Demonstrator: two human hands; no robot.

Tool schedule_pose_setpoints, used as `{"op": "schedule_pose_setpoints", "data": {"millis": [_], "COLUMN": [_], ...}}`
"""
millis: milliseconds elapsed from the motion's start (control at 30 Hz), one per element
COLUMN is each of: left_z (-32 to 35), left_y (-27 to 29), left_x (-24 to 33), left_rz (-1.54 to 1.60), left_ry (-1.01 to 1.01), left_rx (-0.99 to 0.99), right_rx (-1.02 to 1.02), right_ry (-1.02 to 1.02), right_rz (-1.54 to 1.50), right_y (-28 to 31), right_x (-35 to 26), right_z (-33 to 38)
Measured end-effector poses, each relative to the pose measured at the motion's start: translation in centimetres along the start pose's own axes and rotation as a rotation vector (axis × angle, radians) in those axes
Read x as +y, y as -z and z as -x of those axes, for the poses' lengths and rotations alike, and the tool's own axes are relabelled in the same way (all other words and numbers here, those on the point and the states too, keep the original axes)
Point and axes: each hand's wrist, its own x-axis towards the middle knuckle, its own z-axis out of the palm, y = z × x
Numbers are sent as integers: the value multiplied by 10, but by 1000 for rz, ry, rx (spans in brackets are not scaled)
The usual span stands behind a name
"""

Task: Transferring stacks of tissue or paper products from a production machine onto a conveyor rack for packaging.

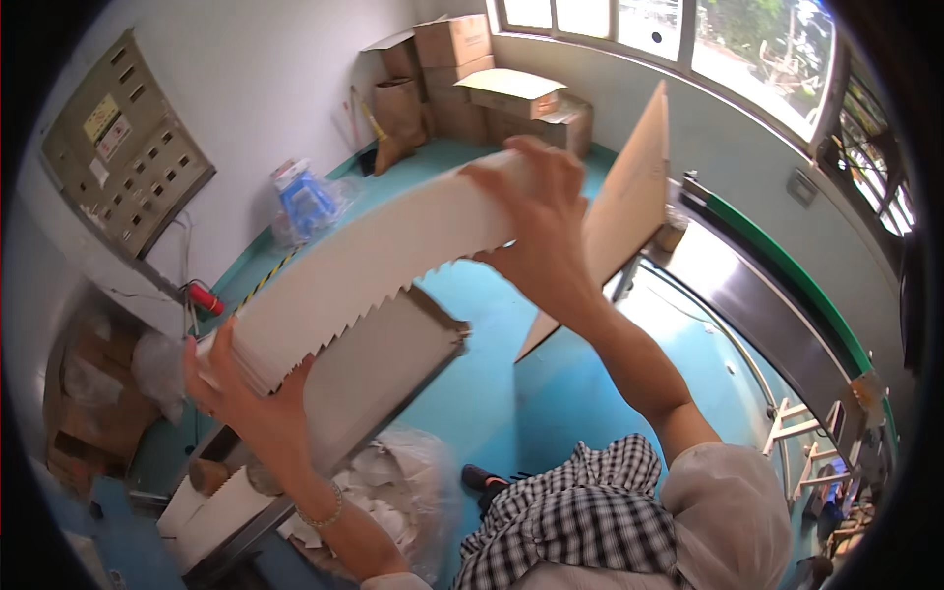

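I hold a long stack of white paper sheets (364, 265) with a sawtooth lower edge, pressed end to end between both hands. My left hand (231, 388) grips the near left end, with a thin bracelet on its wrist. My right hand (536, 221) clamps the far right end, fingers spread over the top. The stack slopes up from left to right, held above a grey metal trough (388, 369) that runs under it. More white sheets (211, 516) lie at the trough's near end.
A clear bag of white paper scraps (398, 492) lies below the trough. A cardboard sheet (634, 192) leans by a green-edged conveyor (757, 295). Cardboard boxes (492, 93) are stacked at the far wall. A blue stool in plastic (305, 202) and a red extinguisher (204, 297) stand left.
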Motion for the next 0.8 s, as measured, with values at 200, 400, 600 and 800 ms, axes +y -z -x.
{"op": "schedule_pose_setpoints", "data": {"millis": [200,400,600,800], "left_z": [26,70,148,243], "left_y": [-46,-120,-215,-303], "left_x": [166,340,470,511], "left_rz": [438,772,906,795], "left_ry": [-169,-441,-616,-678], "left_rx": [106,-89,-372,-894], "right_rx": [268,281,196,-37], "right_ry": [-68,-332,-604,-1075], "right_rz": [351,799,1021,920], "right_y": [173,309,363,347], "right_x": [99,185,264,334], "right_z": [54,130,230,335]}}
